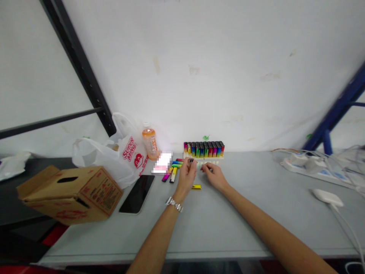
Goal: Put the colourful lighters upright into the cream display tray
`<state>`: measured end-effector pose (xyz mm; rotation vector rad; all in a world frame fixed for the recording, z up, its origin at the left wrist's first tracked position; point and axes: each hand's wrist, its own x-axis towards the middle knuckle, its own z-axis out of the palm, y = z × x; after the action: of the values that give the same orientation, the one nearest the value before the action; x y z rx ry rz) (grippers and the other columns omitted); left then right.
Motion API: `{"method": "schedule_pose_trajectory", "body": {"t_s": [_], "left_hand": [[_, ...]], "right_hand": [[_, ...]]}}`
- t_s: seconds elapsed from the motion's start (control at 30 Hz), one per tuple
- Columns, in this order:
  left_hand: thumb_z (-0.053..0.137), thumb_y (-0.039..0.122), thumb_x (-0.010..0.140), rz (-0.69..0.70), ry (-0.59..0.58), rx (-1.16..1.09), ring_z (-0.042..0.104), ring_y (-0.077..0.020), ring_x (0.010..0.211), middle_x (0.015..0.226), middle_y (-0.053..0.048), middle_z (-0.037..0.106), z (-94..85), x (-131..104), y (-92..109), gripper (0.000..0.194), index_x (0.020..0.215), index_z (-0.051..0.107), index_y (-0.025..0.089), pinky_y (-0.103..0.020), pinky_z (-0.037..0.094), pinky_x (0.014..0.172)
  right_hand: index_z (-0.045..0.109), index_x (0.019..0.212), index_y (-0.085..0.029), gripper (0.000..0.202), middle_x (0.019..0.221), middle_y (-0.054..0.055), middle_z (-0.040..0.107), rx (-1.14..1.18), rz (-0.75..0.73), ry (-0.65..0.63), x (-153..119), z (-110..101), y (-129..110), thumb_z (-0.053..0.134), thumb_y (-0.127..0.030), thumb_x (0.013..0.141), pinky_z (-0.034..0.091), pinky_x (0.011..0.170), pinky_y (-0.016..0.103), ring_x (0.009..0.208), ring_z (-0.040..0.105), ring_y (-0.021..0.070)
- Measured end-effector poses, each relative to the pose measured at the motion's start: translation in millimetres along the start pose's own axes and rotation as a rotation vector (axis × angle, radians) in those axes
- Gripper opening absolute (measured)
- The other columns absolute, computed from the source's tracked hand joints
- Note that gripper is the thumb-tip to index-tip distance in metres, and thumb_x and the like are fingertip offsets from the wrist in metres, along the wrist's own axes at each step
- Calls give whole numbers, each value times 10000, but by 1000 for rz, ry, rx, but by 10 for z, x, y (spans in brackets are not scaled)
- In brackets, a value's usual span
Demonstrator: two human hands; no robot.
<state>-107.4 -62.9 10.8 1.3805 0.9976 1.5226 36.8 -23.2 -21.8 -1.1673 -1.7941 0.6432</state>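
My left hand [187, 174], with a silver bracelet [174, 204] at the wrist, is closed around a small dark-topped item whose body is mostly hidden. My right hand [213, 175] is just to the right, its fingers curled together; whatever they may hold is too small to make out. A rack of upright colourful cylinders with black tops [204, 150] stands behind both hands against the wall. Several loose coloured pieces [173, 174] lie left of my left hand. One yellow piece [196, 187] rests on the table between my forearms.
On the left are a cardboard box [85, 192], a white plastic bag [125, 160], an orange drink bottle [150, 142] and a black phone [137, 194]. A power strip [316, 167] with cables and a white adapter [327, 197] lie on the right of the grey table [242, 228].
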Motion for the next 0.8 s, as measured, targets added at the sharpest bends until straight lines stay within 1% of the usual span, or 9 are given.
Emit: {"method": "schedule_pose_trajectory", "body": {"t_s": [0.07,0.13,0.2,0.27,0.37,0.53,0.67,0.73,0.8], "left_hand": [[516,614,863,-13,54,57,269,-69,441,520,93,298,11,-6,22,441,723,494,197,-222,238,449],[514,590,856,-2,128,165,294,-77,461,493,72,311,8,0,42,493,570,440,196,-243,243,472],[535,517,841,4,196,287,292,-83,470,468,62,301,4,11,64,500,490,358,208,-260,228,486],[552,420,820,5,223,370,271,-84,474,460,64,282,6,19,91,468,471,315,215,-266,210,493],[538,346,814,5,216,393,265,-87,482,472,66,277,16,10,125,419,483,317,215,-263,213,499],[522,399,834,27,191,405,282,-92,490,483,65,289,21,-8,106,428,499,330,215,-260,219,510],[512,306,810,0,201,464,290,-96,493,479,64,297,7,7,76,372,494,339,211,-262,213,515],[525,338,823,1,183,486,308,-101,501,488,60,320,-7,3,74,377,509,360,208,-263,221,521],[511,422,864,4,134,477,366,-113,530,525,44,392,-26,-14,68,395,550,416,202,-264,257,538]], "right_hand": [[678,756,-187,387,714,31,678,14,12,-12,-2,5,-1,434,-427,937,423,702,293,718,614,184],[685,746,-186,391,679,27,677,3,5,-28,-9,14,-11,441,-425,934,427,689,291,695,619,185],[690,743,-186,387,663,25,678,-5,2,-39,-15,22,-18,445,-419,933,432,686,291,688,625,186],[690,740,-189,382,656,23,678,-1,5,-39,-17,24,-21,449,-414,931,437,685,292,683,627,186],[689,735,-193,377,651,19,675,11,5,-34,-18,20,-23,454,-414,929,440,684,290,675,625,184],[685,734,-195,391,637,15,661,27,14,-62,-22,13,-28,454,-438,934,430,677,286,671,614,183],[670,724,-193,393,634,13,644,37,25,-72,-26,13,-35,450,-443,934,424,676,292,661,600,181],[654,730,-191,377,643,10,630,62,15,-60,-33,12,-52,463,-447,930,418,662,291,652,582,175],[630,744,-193,361,644,2,607,109,2,-28,-45,13,-84,494,-478,918,413,638,286,635,553,166]]}}
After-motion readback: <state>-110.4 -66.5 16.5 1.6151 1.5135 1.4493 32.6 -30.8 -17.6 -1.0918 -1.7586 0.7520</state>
